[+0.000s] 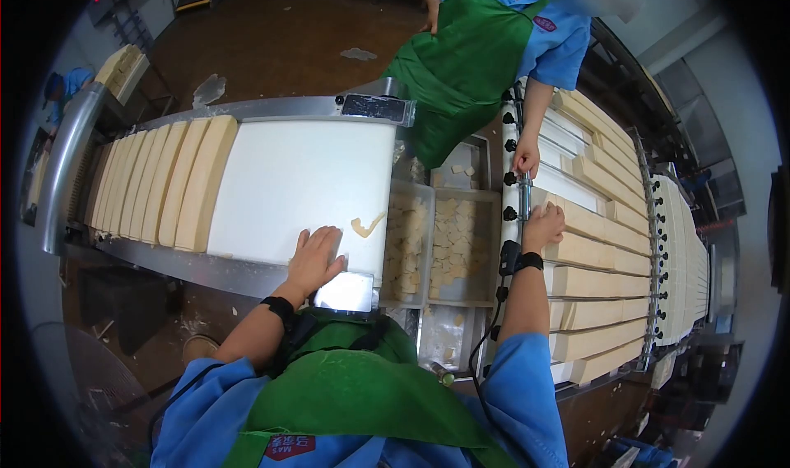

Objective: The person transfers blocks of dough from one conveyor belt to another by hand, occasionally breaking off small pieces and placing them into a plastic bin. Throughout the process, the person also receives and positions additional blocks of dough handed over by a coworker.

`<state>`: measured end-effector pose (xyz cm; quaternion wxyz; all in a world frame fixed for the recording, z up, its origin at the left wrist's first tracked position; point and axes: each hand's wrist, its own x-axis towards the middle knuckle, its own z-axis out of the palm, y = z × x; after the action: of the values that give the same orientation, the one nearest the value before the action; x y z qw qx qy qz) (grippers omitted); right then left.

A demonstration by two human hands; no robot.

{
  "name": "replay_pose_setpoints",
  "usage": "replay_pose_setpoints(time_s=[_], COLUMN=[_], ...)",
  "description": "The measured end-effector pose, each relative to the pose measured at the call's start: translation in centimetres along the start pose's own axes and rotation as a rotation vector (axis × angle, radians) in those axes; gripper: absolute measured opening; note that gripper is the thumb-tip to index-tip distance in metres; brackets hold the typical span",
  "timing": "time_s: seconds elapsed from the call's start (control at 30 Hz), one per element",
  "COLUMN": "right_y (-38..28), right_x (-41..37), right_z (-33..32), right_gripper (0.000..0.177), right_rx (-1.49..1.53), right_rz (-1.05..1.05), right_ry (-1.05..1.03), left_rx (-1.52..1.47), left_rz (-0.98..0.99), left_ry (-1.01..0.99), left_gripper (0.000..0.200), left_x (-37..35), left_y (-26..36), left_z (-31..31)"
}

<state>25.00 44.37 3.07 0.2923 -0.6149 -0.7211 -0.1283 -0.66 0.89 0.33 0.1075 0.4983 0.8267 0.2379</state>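
And here's my left hand (pixel 314 259), flat on the white belt (pixel 288 180), fingers slightly apart, a curved dough scrap (pixel 363 231) just beyond! Over right, my right hand (pixel 544 226) meets a dough strip's (pixel 594 232) near end, fingers bent; gripping or merely touching, I can't tell. That strip lies lengthwise on the right-hand conveyor (pixel 512 194).

I watch through one head-worn camera, facing forward and steeply down, its wide round view dark at the corners. The wearer's green apron (pixel 354 394) looms close at the bottom. The white conveyor belt (pixel 304 168) lies just beyond, its right end near mid-view; past its far edge, the floor (pixel 271 32) recedes.
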Motion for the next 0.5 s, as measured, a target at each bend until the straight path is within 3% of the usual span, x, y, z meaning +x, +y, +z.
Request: replay_pose_setpoints(time_s=[0.33,0.43,0.5], right_y=[-1.2,-1.5,-2.0], right_x=[0.1,0.0,-0.3], right_z=[-1.6,-1.8,-2.4], right_gripper=[0.029,0.027,0.027], right_rx=[-0.108,-0.059,0.141], right_rz=[-0.051,-0.082,-0.169], right_ry=[-0.105,0.004,0.167], left_rx=[-0.021,-0.019,-0.011], left_rz=[-0.005,-0.002,0.007], left_ry=[0.016,0.012,0.008], left_gripper=[0.056,0.057,0.058], left_x=[0.0,0.0,0.0], left_y=[0.0,0.0,-0.1], left_z=[0.0,0.0,0.1])
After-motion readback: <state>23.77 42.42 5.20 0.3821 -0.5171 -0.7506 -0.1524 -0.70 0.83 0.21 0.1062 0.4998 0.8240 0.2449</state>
